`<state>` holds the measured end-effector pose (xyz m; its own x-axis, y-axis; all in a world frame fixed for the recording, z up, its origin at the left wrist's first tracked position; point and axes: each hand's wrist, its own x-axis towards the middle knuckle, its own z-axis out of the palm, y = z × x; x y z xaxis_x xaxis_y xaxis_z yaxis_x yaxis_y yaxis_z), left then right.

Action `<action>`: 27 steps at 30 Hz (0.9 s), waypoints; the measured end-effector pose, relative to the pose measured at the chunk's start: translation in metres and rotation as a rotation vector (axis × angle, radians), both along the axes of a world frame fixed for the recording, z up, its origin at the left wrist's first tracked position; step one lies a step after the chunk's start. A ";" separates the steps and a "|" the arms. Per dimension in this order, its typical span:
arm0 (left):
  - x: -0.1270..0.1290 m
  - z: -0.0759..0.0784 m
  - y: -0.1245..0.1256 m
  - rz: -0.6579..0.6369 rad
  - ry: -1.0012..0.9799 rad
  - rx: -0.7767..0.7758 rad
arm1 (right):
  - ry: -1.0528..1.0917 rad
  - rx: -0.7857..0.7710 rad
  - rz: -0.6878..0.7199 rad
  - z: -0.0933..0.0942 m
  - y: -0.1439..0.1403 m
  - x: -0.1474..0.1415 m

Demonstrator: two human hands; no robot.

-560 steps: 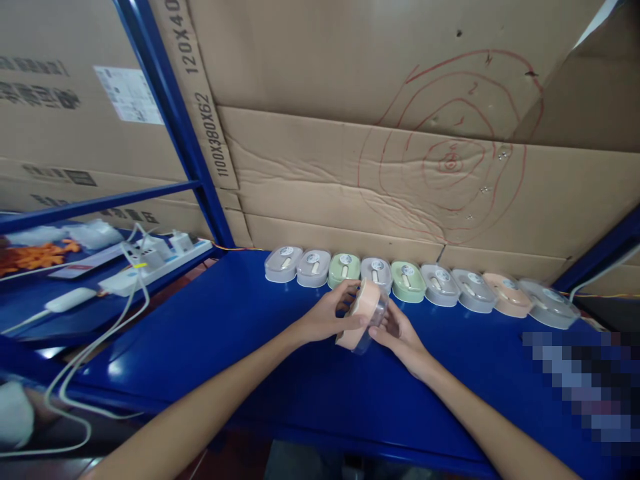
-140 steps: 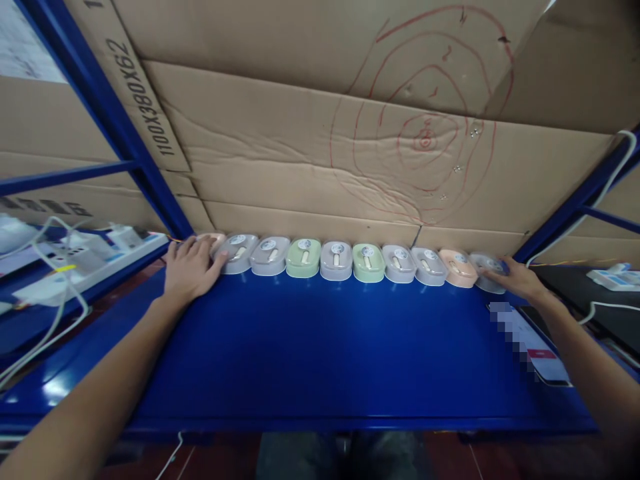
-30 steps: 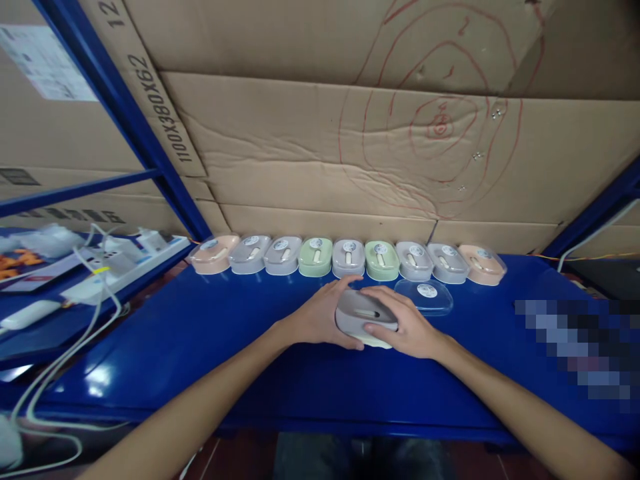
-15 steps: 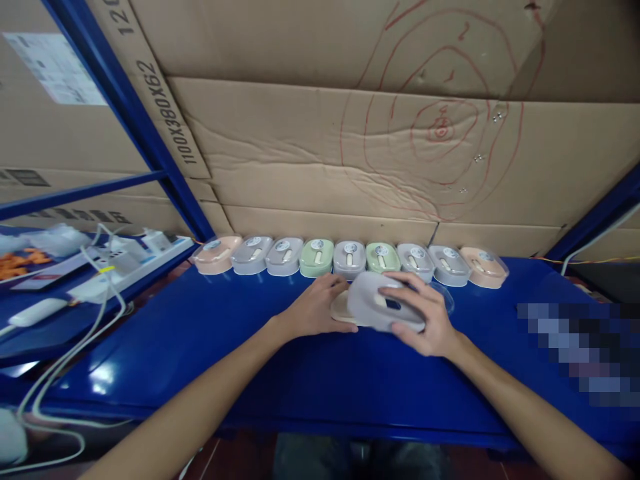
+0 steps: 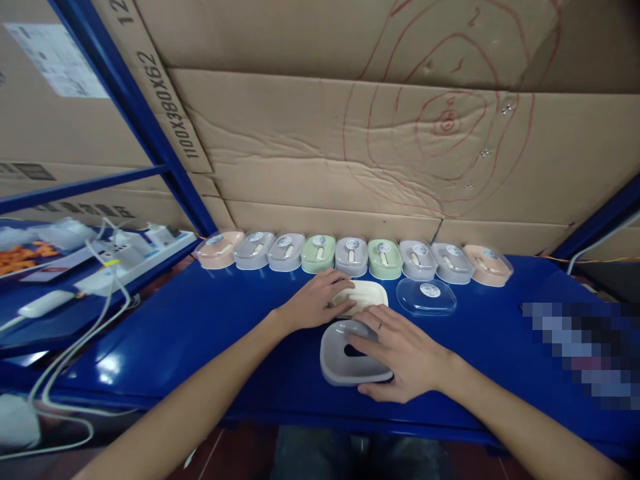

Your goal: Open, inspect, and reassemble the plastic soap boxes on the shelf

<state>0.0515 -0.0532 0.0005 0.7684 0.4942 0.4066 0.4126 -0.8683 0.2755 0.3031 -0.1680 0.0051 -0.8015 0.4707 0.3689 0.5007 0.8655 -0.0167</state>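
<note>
My right hand [image 5: 400, 353] lies flat, fingers spread, on a smooth grey plastic tray [image 5: 350, 353], a rounded rectangle with its long axis running left to right on the glossy blue shelf [image 5: 210, 333]. My left hand [image 5: 320, 301] rests fingers together on the cream insert [image 5: 367, 295] just behind it, beside a clear lid [image 5: 427, 298].

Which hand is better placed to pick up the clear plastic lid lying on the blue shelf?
Right. The right hand rests on the grey oval shell, on the side of the clear plastic lid; the left hand covers the cream oval insert, farther from it.
</note>
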 end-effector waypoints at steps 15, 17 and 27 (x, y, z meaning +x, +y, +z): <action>-0.001 -0.007 0.007 0.036 -0.119 -0.040 | 0.014 -0.019 -0.113 -0.002 0.011 0.001; -0.001 -0.004 0.007 0.041 -0.149 -0.033 | 0.002 -0.023 -0.120 -0.002 0.012 0.001; 0.005 0.001 -0.010 -0.031 -0.145 -0.110 | 0.018 -0.058 -0.142 -0.002 0.015 0.001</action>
<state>0.0570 -0.0634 0.0020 0.7209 0.5189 0.4594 0.3353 -0.8413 0.4241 0.3040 -0.1528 0.0028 -0.7187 0.6000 0.3514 0.6174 0.7831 -0.0743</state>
